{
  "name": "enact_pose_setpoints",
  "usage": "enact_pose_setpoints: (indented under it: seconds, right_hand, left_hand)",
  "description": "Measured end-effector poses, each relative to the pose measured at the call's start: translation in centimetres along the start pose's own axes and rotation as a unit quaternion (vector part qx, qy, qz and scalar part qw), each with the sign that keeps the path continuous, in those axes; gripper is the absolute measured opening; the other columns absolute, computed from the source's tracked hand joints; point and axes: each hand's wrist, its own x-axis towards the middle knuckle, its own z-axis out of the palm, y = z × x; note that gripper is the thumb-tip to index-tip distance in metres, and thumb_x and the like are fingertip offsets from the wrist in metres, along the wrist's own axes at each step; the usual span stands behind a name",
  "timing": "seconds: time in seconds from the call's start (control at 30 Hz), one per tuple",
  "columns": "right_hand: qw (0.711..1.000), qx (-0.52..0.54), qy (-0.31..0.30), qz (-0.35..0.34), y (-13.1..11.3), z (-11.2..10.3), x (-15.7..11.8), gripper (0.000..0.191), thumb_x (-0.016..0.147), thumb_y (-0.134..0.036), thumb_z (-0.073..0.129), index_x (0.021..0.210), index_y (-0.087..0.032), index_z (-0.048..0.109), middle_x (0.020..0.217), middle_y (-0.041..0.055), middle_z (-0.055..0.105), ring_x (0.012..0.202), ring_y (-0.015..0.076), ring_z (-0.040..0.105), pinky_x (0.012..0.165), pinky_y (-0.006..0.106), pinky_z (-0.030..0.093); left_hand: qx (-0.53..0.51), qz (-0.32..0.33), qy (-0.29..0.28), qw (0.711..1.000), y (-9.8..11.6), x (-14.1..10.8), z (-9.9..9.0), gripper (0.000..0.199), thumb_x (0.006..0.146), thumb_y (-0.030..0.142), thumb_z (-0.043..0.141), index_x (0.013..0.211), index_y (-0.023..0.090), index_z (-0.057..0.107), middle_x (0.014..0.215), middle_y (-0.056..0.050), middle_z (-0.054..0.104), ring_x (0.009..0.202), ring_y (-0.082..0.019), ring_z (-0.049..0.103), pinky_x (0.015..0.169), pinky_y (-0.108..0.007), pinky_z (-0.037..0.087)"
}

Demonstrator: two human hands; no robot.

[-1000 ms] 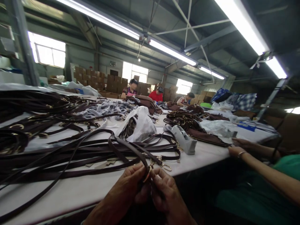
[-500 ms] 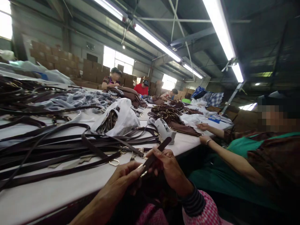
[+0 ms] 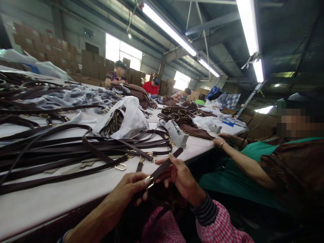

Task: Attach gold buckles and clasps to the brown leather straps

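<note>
My left hand (image 3: 129, 190) and my right hand (image 3: 181, 179) hold one dark brown leather strap (image 3: 165, 165) between them, just off the near edge of the white table (image 3: 63, 199). The left fingertips pinch the strap at a small gold metal fitting (image 3: 150, 181). The right hand grips the strap higher up, and its free end sticks up past the thumb. A heap of long brown straps (image 3: 76, 148) with gold clips lies on the table right in front of my hands.
A white plastic bag (image 3: 126, 118) of straps and a grey tape dispenser (image 3: 177, 133) stand mid-table, with brown bags (image 3: 182, 118) beyond. A person in green (image 3: 253, 165) sits close on my right, hands on the table. Other people sit far down the table.
The view has swung to the right. My right hand has drawn the strap's end up and away from the left hand, which stays at the gold fitting.
</note>
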Motion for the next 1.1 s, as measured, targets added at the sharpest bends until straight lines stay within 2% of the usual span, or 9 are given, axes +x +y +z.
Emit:
enact_pose_setpoints:
  seconds: [0.13,0.33,0.43,0.57,0.7,0.87,1.1]
  right_hand:
    - [1.0,0.011,-0.007,0.025,0.0,-0.5,-0.1,0.058,0.098,-0.059,0.051,0.113,-0.008,0.073,0.081,0.017,0.078,0.063,0.0233,0.076,0.04,0.017,0.051]
    - [0.997,0.036,-0.011,0.064,-0.1,-0.8,-0.2,0.066,0.095,-0.066,0.049,0.11,-0.007,0.074,0.084,0.019,0.078,0.061,0.0226,0.076,0.038,0.017,0.051]
    - [0.998,0.026,-0.004,0.056,0.0,-0.8,-0.2,0.065,0.093,-0.066,0.053,0.107,-0.007,0.075,0.082,0.0187,0.078,0.061,0.0227,0.076,0.038,0.016,0.05]
    - [0.999,-0.016,0.012,0.038,0.3,-0.5,-0.3,0.048,0.091,-0.054,0.066,0.106,-0.008,0.074,0.081,0.0155,0.078,0.063,0.0207,0.076,0.04,0.013,0.05]
    - [0.999,-0.026,0.022,0.041,0.6,-0.4,-0.1,0.038,0.086,-0.047,0.076,0.094,-0.01,0.071,0.078,0.0129,0.078,0.058,0.0192,0.075,0.039,0.012,0.048]
    - [0.999,0.013,0.033,0.017,1.1,-0.6,0.0,0.038,0.086,-0.048,0.077,0.09,-0.012,0.067,0.076,0.0115,0.077,0.059,0.0205,0.075,0.04,0.015,0.05]
    - [0.998,0.04,0.057,-0.001,1.5,-0.3,0.2,0.038,0.086,-0.048,0.077,0.087,-0.013,0.063,0.074,0.0101,0.076,0.058,0.0202,0.074,0.039,0.016,0.051]
  left_hand:
    - [0.009,0.0,0.004,1.0,-0.4,0.0,0.1,0.043,0.081,0.053,0.075,0.09,0.011,0.067,0.058,0.001,0.059,0.044,-0.004,0.041,0.045,-0.015,0.025]
    - [0.017,-0.005,0.0,1.0,-1.0,0.2,-0.1,0.044,0.081,0.054,0.074,0.089,0.012,0.065,0.058,0.001,0.059,0.044,-0.004,0.039,0.045,-0.015,0.023]
    - [0.025,-0.005,0.008,1.0,-1.1,0.2,-0.1,0.045,0.08,0.055,0.074,0.087,0.012,0.064,0.058,0.001,0.059,0.045,-0.004,0.039,0.045,-0.015,0.023]
    - [0.029,-0.004,0.012,0.999,-1.2,0.3,-0.1,0.044,0.078,0.056,0.074,0.084,0.013,0.063,0.057,0.002,0.059,0.043,-0.004,0.039,0.044,-0.016,0.023]
    - [0.026,0.004,0.013,1.0,-0.8,0.2,0.2,0.044,0.077,0.054,0.075,0.083,0.012,0.065,0.056,0.002,0.057,0.044,-0.004,0.039,0.044,-0.016,0.024]
    - [0.018,0.004,0.0,1.0,-0.1,-0.1,0.5,0.045,0.078,0.052,0.075,0.094,0.011,0.072,0.058,0.002,0.055,0.046,-0.004,0.039,0.044,-0.015,0.025]
    - [0.013,0.004,0.002,1.0,-0.1,0.0,0.3,0.043,0.079,0.052,0.075,0.096,0.012,0.073,0.058,0.001,0.058,0.045,-0.004,0.039,0.044,-0.015,0.024]
